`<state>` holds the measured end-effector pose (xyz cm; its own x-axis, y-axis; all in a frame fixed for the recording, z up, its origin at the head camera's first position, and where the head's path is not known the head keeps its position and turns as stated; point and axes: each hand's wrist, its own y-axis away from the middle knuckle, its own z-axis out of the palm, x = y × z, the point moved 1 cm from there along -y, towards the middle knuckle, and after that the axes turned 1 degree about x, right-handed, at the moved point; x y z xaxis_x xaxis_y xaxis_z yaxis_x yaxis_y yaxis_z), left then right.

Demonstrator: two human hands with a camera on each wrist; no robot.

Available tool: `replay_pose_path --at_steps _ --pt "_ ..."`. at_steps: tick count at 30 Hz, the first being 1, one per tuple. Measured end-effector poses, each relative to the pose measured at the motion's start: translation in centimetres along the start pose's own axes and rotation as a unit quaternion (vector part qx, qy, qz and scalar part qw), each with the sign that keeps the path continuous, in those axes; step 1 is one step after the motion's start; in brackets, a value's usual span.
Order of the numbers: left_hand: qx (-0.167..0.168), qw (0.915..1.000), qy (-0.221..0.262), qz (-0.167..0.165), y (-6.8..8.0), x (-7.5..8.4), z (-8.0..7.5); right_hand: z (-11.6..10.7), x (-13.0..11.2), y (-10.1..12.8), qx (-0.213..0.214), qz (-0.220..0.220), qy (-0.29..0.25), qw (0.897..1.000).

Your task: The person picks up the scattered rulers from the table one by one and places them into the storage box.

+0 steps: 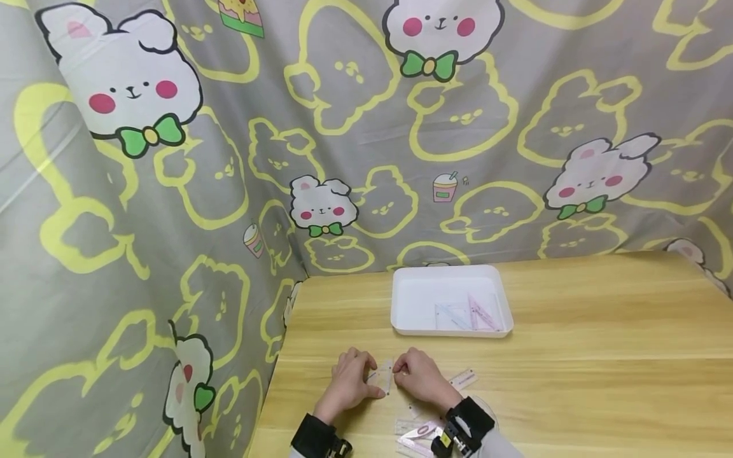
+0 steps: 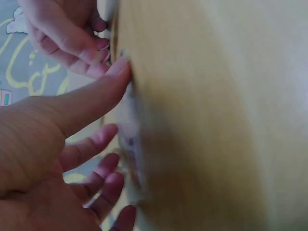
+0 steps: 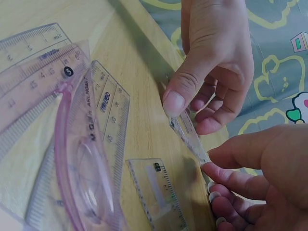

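A small clear set square (image 1: 387, 376) is between the two hands, low over the table. My left hand (image 1: 349, 380) holds it, thumb at one end and fingers curled around the far side. With thumb and index finger, my right hand (image 1: 422, 376) pinches a corner of the set square (image 3: 185, 137), as the right wrist view shows. In the left wrist view the left hand (image 2: 57, 139) is close up, and the piece is blurred and mostly hidden behind its fingers.
A white tray (image 1: 415, 299) at the back of the wooden table (image 1: 601, 356) holds clear and pink-tinted set squares. By my right wrist lie a pink-tinted set square (image 3: 77, 144) and several clear rulers, one a short ruler (image 3: 154, 187). A patterned curtain (image 1: 366, 146) hangs behind and left.
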<state>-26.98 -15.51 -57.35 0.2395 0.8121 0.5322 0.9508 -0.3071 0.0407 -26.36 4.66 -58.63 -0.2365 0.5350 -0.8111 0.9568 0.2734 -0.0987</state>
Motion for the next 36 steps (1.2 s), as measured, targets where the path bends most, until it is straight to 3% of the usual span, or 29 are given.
replay_pose_path --at_steps 4,12,17,22,26,30,33,36 --pt "0.008 0.9999 0.006 0.002 -0.2 -0.1 0.2 -0.2 -0.2 -0.1 0.005 -0.006 0.005 1.0" --pt "-0.02 0.9997 0.013 0.001 -0.1 0.4 0.3 0.2 -0.3 0.1 0.011 0.0 0.011 1.0" --pt "0.015 0.9996 -0.019 0.011 0.1 1.3 0.9 0.3 -0.2 0.1 0.016 -0.011 0.022 1.0" --pt "0.043 0.9956 -0.055 0.062 -0.3 2.0 1.8 0.1 -0.3 0.0 0.022 -0.009 0.024 0.999" --pt "0.008 0.9961 -0.04 0.078 -0.3 1.7 1.4 0.1 -0.5 0.0 0.013 -0.012 0.021 1.0" --pt "-0.047 0.9959 -0.04 0.067 0.4 0.8 0.0 0.1 -0.6 0.0 -0.007 -0.02 0.026 0.999" --pt "-0.053 0.9956 -0.056 0.053 0.7 0.3 -0.6 -0.1 -0.5 -0.1 -0.024 -0.038 0.056 0.997" --pt "-0.041 0.9967 -0.054 0.044 0.9 0.1 -0.4 -0.6 -0.5 -0.3 -0.053 -0.092 0.105 0.989"
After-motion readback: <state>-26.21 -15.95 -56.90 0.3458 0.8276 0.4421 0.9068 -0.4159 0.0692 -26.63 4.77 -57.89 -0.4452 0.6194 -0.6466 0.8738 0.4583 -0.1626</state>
